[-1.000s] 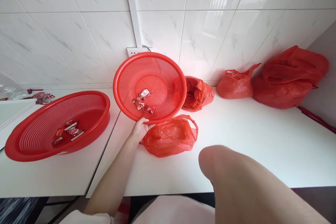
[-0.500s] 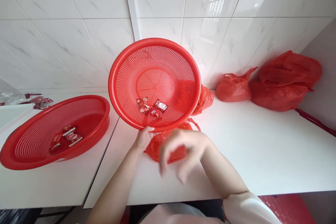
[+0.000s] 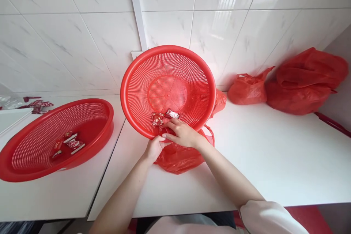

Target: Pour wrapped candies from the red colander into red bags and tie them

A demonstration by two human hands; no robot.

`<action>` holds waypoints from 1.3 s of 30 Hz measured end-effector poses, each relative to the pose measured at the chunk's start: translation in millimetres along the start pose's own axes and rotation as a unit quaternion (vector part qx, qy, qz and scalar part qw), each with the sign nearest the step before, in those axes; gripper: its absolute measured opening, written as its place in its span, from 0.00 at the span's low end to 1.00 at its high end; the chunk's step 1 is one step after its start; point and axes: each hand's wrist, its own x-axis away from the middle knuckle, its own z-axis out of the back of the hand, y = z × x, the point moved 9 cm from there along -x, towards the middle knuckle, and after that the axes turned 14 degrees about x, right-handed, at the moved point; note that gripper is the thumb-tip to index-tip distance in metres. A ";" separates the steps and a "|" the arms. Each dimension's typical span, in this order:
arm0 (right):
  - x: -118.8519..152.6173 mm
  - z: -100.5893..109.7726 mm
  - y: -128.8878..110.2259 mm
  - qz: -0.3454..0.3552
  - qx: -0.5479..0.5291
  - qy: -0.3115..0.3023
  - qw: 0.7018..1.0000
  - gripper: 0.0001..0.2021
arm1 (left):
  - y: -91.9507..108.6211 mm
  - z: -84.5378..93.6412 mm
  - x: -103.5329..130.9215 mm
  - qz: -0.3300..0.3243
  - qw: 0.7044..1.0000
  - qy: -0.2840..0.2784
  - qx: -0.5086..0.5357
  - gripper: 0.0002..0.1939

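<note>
A round red perforated basket is tilted toward me above the white table. My left hand grips its near rim, thumb over the edge. My right hand reaches over that rim, its fingers among the small red wrapped packets at the basket's bottom edge; what the fingertips hold, if anything, is hidden. Two packets show beside them, a patterned one and a red and white one. Beneath the basket and my hands lies a red plastic bag.
A second red basket with several packets stands at the left. Red plastic bags sit against the tiled wall at the right. Wrappers and a white tray are at the far left.
My right hand has moved up from above the plastic bag into the basket's near side. The basket appears slightly further right and lower in view, still held by my left hand.
</note>
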 end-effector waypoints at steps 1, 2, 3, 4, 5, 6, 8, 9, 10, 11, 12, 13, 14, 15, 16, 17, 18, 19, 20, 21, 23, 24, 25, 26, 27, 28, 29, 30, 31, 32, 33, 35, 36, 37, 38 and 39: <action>0.6 2.2 1.6 0.006 -0.007 -0.007 1.000 0.23 | 1.6 1.0 -0.9 0.001 1.000 0.002 0.000 0.15; 1.2 3.7 2.4 0.016 -0.016 -0.015 1.000 0.24 | 2.4 1.6 -1.6 0.006 1.000 0.000 -0.001 0.15; 1.8 4.9 2.4 0.030 -0.023 -0.022 0.999 0.26 | 3.0 2.2 -2.2 0.013 1.000 -0.001 0.000 0.15; 2.5 6.2 1.8 0.046 -0.030 -0.027 0.998 0.28 | 3.2 2.7 -2.5 0.020 1.000 -0.004 0.002 0.15; 3.2 7.5 1.0 0.060 -0.039 -0.032 0.997 0.28 | 2.8 2.8 -2.8 0.030 1.000 -0.007 0.006 0.16; 3.7 8.9 1.2 0.067 -0.053 -0.034 0.996 0.26 | 2.2 2.6 -2.9 0.040 0.999 -0.011 0.011 0.16; 3.6 13.7 6.7 0.048 -0.094 -0.027 0.994 0.19 | 2.2 1.7 -3.3 0.049 0.998 -0.016 0.022 0.17; 3.2 16.6 11.8 0.025 -0.123 -0.017 0.992 0.17 | 2.9 1.1 -3.7 0.047 0.998 -0.019 0.027 0.17; 2.6 19.1 17.9 -0.003 -0.166 -0.005 0.986 0.17 | 3.9 0.2 -4.2 0.044 0.998 -0.023 0.032 0.18; 2.0 20.7 24.3 -0.033 -0.227 0.007 0.973 0.17 | 5.4 -0.2 -4.8 0.038 0.998 -0.025 0.035 0.18; 1.4 20.5 30.2 -0.058 -0.304 0.017 0.951 0.18 | 6.7 -0.1 -5.5 0.032 0.998 -0.025 0.038 0.19; 0.6 18.5 34.6 -0.078 -0.391 0.021 0.917 0.19 | 7.7 0.7 -6.3 0.028 0.999 -0.023 0.039 0.19; -0.4 15.4 37.5 -0.091 -0.475 0.021 0.875 0.19 | 8.3 1.9 -7.1 0.026 0.999 -0.020 0.039 0.19; -1.4 12.6 39.7 -0.101 -0.543 0.021 0.833 0.18 | 8.9 3.2 -7.8 0.024 0.999 -0.018 0.038 0.20; -2.1 10.5 41.7 -0.110 -0.590 0.024 0.800 0.18 | 9.5 4.5 -8.5 0.022 0.999 -0.015 0.037 0.20; -2.6 9.2 43.7 -0.118 -0.615 0.028 0.779 0.17 | 10.1 5.6 -9.0 0.019 0.999 -0.014 0.034 0.20; -2.6 8.5 45.2 -0.124 -0.626 0.030 0.770 0.17 | 10.5 6.5 -9.4 0.018 0.999 -0.014 0.032 0.20; -2.4 8.3 46.0 -0.128 -0.626 0.030 0.768 0.17 | 10.6 7.0 -9.6 0.018 0.999 -0.014 0.029 0.19; -2.0 8.1 46.0 -0.131 -0.622 0.027 0.771 0.17 | 10.3 7.4 -9.7 0.019 0.999 -0.015 0.027 0.19; -1.5 7.8 45.1 -0.132 -0.616 0.021 0.776 0.18 | 9.4 7.8 -9.6 0.023 0.999 -0.015 0.027 0.19; -0.4 8.2 43.0 -0.128 -0.606 0.012 0.785 0.18 | 7.2 8.6 -9.3 0.031 0.999 -0.013 0.028 0.20; -0.1 9.3 42.4 -0.124 -0.604 0.014 0.787 0.18 | 6.5 8.8 -9.2 0.033 0.999 -0.012 0.028 0.20; 0.3 10.6 42.3 -0.120 -0.602 0.018 0.789 0.18 | 6.0 8.6 -9.0 0.034 0.999 -0.012 0.029 0.21; 0.6 11.7 42.7 -0.116 -0.600 0.021 0.791 0.18 | 5.9 8.2 -8.9 0.033 0.999 -0.013 0.029 0.21; 1.1 12.6 43.4 -0.115 -0.596 0.022 0.794 0.19 | 5.8 7.3 -8.7 0.032 0.999 -0.015 0.028 0.22; 1.8 13.0 44.2 -0.116 -0.592 0.020 0.797 0.19 | 5.6 6.4 -8.6 0.031 0.999 -0.018 0.027 0.22; 2.6 13.4 44.5 -0.118 -0.586 0.013 0.802 0.19 | 5.5 5.4 -8.5 0.031 0.999 -0.021 0.025 0.23; 3.7 14.0 43.9 -0.117 -0.577 0.002 0.808 0.20 | 5.0 4.6 -8.4 0.033 0.999 -0.025 0.023 0.23; 4.9 15.4 42.0 -0.112 -0.566 -0.012 0.817 0.20 | 4.6 4.0 -8.4 0.035 0.999 -0.028 0.022 0.22; 6.4 17.2 38.7 -0.101 -0.551 -0.031 0.828 0.20 | 4.2 3.6 -8.5 0.037 0.999 -0.030 0.021 0.22; 8.1 19.6 34.4 -0.087 -0.530 -0.051 0.842 0.20 | 4.2 3.5 -8.6 0.039 0.999 -0.032 0.021 0.21; 11.9 26.6 25.3 -0.050 -0.465 -0.081 0.880 0.19 | 5.0 4.7 -9.0 0.040 0.999 -0.030 0.020 0.19; 13.8 30.1 21.6 -0.031 -0.422 -0.090 0.902 0.19 | 6.3 5.7 -9.2 0.038 0.999 -0.026 0.018 0.18; 15.5 32.7 18.9 -0.016 -0.373 -0.095 0.923 0.18 | 8.6 6.7 -9.5 0.032 0.999 -0.021 0.015 0.17; 16.8 34.4 18.4 -0.010 -0.322 -0.095 0.942 0.18 | 11.0 7.4 -9.6 0.027 0.999 -0.016 0.013 0.17; 17.9 33.9 19.3 -0.011 -0.274 -0.098 0.957 0.18 | 13.4 7.7 -9.7 0.022 1.000 -0.014 0.012 0.17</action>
